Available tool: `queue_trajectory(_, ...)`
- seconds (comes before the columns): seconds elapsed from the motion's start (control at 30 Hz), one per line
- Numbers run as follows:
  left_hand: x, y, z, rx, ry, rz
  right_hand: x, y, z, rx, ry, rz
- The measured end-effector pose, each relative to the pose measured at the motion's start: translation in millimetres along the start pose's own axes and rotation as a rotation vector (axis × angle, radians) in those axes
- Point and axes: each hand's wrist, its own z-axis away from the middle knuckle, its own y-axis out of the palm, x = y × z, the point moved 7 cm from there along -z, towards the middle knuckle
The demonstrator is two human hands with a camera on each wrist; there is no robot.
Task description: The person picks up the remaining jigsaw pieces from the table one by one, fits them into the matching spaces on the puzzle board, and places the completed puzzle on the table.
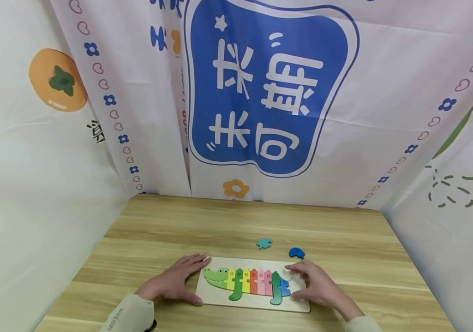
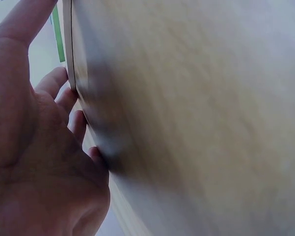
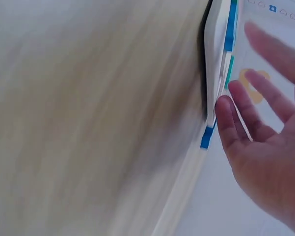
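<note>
A pale wooden puzzle board (image 1: pixel 253 302) lies on the table with a crocodile of coloured pieces set in it: a green head (image 1: pixel 216 275), several striped body pieces, green legs and a blue piece (image 1: pixel 284 287) towards the tail. My left hand (image 1: pixel 176 279) rests at the board's left end, thumb by the near corner and fingers by the far one. In the left wrist view its fingers (image 2: pixel 64 101) touch the board's edge. Over the board's right end is my right hand (image 1: pixel 317 285), fingers and thumb spread apart, nothing between them. The right wrist view shows those fingers (image 3: pixel 245 108) loosely extended beside the board.
Beyond the board lie two loose pieces, a teal one (image 1: pixel 264 243) and a dark blue one (image 1: pixel 296 252) close to my right fingers. A printed white cloth (image 1: pixel 386 92) hangs behind the wooden table (image 1: pixel 203 219) and along both sides.
</note>
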Motion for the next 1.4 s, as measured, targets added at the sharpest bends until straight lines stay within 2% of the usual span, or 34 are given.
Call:
queue_trajectory(0.2, 1.3, 1.4, -0.1, 0.004, -0.003, 0.002, -6.2, -2.8, 8.6, 0.035, -0.008, 0.072)
queue_trajectory(0.43, 4.0, 0.9, -1.6, 0.005, -0.014, 0.000, -11.3, -1.2, 3.8, 0.067, -0.011, 0.098)
queue_trajectory(0.87, 0.3, -1.6, 0.0, 0.010, -0.018, 0.022, -10.4, -1.2, 1.9, 0.083, 0.007, 0.109)
queue_trajectory(1.03, -2.5, -1.7, 2.2, 0.011, -0.011, 0.024, -9.2, -0.5, 1.1, 0.095, 0.009, 0.150)
queue_trajectory(1.17, -3.4, -3.0, 3.1, 0.005, 0.000, 0.016, -2.9, -6.3, -11.5, 0.087, -0.007, 0.209)
queue_trajectory(1.27, -3.2, -3.3, 2.5, 0.002, 0.007, 0.014, 4.6, -11.3, -29.6, 0.025, -0.031, 0.244)
queue_trajectory(1.4, -2.7, -2.5, 1.8, 0.003, 0.009, 0.009, 16.3, -8.3, -60.3, -0.051, -0.055, 0.262)
